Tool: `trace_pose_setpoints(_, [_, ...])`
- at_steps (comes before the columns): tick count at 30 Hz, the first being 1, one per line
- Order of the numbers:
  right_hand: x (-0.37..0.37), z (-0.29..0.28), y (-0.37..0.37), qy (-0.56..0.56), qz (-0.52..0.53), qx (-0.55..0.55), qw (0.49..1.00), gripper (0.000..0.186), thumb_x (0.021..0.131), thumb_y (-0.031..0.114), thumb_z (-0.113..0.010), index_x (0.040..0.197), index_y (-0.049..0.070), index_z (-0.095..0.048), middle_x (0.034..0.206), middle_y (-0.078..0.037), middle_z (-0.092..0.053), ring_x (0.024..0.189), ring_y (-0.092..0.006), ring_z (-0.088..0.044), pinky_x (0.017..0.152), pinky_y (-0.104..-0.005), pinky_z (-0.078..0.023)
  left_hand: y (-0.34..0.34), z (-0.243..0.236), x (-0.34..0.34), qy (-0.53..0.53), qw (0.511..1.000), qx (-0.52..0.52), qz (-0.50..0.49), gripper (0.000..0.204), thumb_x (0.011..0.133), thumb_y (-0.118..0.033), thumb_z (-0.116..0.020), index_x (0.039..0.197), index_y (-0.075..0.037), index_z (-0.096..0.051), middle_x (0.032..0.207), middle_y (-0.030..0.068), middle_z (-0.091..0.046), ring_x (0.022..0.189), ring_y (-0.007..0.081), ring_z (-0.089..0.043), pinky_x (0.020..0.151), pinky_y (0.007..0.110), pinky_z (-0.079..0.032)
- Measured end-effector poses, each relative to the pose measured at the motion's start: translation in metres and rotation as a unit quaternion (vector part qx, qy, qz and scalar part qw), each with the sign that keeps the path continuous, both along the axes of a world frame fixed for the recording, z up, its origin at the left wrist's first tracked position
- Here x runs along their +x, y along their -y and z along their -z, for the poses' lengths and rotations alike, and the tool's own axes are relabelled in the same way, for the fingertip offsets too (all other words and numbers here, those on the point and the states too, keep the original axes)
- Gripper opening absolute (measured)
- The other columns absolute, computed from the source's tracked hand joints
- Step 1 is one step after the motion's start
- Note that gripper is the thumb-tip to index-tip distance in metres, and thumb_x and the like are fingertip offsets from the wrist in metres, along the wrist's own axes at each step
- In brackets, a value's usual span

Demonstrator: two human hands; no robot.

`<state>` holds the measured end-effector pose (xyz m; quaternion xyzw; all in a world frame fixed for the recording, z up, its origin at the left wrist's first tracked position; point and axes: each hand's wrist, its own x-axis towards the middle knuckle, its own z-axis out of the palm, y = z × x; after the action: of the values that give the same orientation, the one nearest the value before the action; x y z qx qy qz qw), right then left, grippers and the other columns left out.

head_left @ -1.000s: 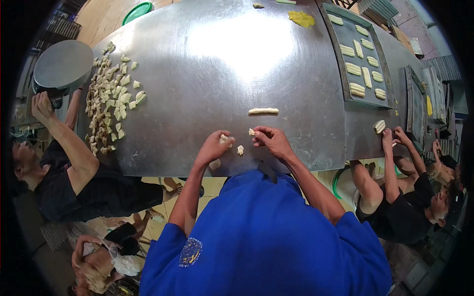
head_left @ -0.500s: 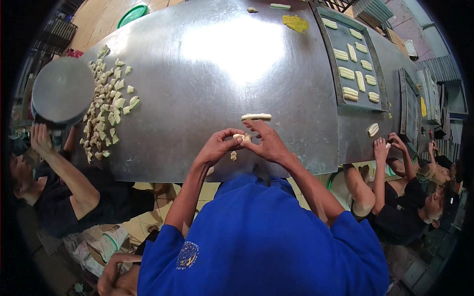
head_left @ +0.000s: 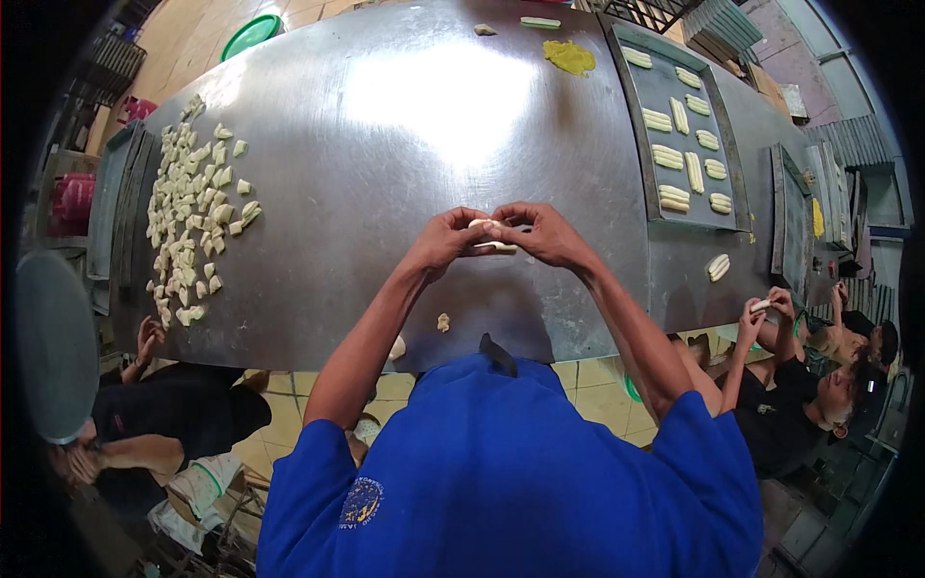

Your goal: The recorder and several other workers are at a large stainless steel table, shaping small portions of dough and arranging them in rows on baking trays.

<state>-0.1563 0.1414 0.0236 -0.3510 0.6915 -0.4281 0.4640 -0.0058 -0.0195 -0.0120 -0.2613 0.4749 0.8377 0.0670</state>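
Close together over the steel table (head_left: 328, 231), my left hand (head_left: 446, 240) and my right hand (head_left: 546, 236) pinch a small piece of pale dough (head_left: 489, 227) between their fingertips. Just under the fingers shows a dough stick (head_left: 497, 248); whether they touch it I cannot tell. Nearer to me lies a small rough scrap of dough (head_left: 443, 322). Another dough piece (head_left: 397, 348) sits at the table's near edge, beside my left forearm.
Many cut dough pieces (head_left: 188, 207) are spread at the left. A metal tray (head_left: 655, 217) of grouped dough sticks stands at the right, with one dough bundle (head_left: 718, 268) below it. Yellow paste (head_left: 568, 56) lies far off. Co-workers flank me; the left one holds a round pan (head_left: 56, 347).
Both my hands have moved forward, over the dough stick, and drawn closer together. At the left, the co-worker has taken the round pan from over the table, down toward the left rim.
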Motion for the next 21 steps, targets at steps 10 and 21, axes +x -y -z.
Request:
trace_pose_setpoints(10, [-0.068,0.133,0.033,-0.306,-0.108,0.16,0.932,0.046,0.078,0.042,-0.087,0.1,0.006,-0.068,0.085,-0.007,-0.072,0.077,-0.0243,-0.068,0.07,-0.039,-0.051,0.017,0.085,-0.068,0.107,0.86,-0.471,0.165,0.039,0.076,-0.047,-0.086,0.094,-0.013,-0.08,0.095,0.0129,-0.076,0.084,0.0289,-0.074,0.078,0.043,-0.058])
trace_pose_setpoints(21, [-0.08,0.103,0.01,-0.248,0.01,0.233,0.94,0.064,0.065,0.059,-0.09,0.095,0.01,-0.062,0.084,-0.006,-0.069,0.079,-0.0258,-0.066,0.071,-0.0412,-0.047,0.031,0.073,-0.05,0.171,0.806,-0.548,0.144,0.041,0.068,-0.041,-0.093,0.085,-0.01,-0.072,0.078,0.006,-0.072,0.075,0.0241,-0.069,0.071,0.042,-0.052])
